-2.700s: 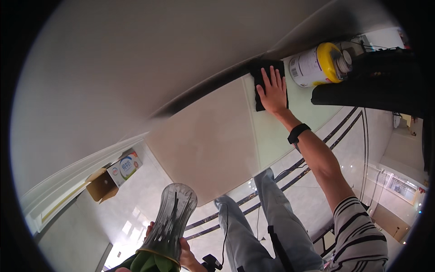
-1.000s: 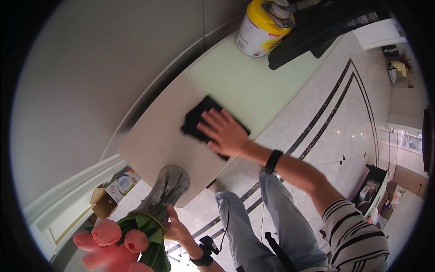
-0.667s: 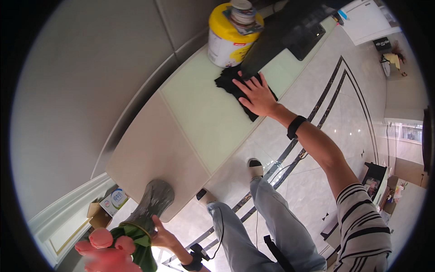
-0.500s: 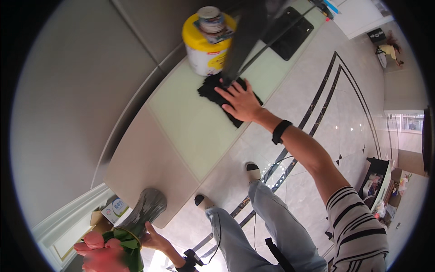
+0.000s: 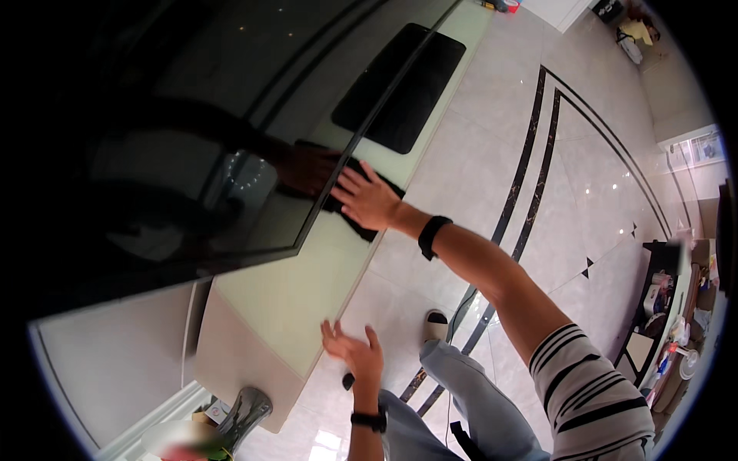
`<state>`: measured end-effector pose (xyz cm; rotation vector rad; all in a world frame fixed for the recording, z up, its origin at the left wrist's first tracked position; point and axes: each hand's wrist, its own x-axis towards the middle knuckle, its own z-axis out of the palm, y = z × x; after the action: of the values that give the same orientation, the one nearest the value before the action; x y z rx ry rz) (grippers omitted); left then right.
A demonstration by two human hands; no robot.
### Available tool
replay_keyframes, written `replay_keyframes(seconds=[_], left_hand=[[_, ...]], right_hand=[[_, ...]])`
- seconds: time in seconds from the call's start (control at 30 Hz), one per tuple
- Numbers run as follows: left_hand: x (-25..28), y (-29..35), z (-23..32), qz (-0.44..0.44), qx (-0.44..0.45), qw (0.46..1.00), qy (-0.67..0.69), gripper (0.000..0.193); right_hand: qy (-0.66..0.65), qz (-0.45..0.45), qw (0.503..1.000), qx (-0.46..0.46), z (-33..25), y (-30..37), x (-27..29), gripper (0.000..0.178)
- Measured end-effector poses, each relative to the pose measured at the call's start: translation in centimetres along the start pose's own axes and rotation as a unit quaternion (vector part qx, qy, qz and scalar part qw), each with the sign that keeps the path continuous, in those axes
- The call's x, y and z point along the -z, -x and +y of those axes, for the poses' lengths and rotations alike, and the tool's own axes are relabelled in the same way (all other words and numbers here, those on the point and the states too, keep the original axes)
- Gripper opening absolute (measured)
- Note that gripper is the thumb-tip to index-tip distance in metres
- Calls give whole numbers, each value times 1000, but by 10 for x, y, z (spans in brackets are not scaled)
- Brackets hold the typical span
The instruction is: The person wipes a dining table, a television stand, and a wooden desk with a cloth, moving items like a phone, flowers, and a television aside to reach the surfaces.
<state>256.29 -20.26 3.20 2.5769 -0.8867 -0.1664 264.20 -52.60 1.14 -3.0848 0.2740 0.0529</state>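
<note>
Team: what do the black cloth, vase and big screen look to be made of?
Black cloth: probably fabric, matte; no shine, uneven edge.
Vase: likely glass, glossy; bright streaks. Clear plastic possible.
Big screen: glass or plastic face, glossy black; it mirrors the right hand.

Bare right hand (image 5: 367, 198): frame centre, palm down, fingers spread toward upper left | bare right forearm (image 5: 475, 255): slanting from lower right, elbow nearly straight | bare left hand (image 5: 355, 349): lower middle, fingers parted, thumb raised | bare left forearm (image 5: 364, 447): near upright, from lower edge
</note>
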Motion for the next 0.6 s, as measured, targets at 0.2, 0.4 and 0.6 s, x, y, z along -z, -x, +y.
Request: replay_keyframes(seconds=[0.2,0.4,0.6], left_hand=[[-73,-50,-9,-72,24,986,-149,84],[-51,-67,25,-103,120,972,-176,76],[-58,-148,153,-37,-3,992,-117,74]], right_hand=[[66,89,994,8,101,-6,4,54],[39,107,992,48,121,-6,-2,56],[-49,83,994,48,174,-7,16,59]])
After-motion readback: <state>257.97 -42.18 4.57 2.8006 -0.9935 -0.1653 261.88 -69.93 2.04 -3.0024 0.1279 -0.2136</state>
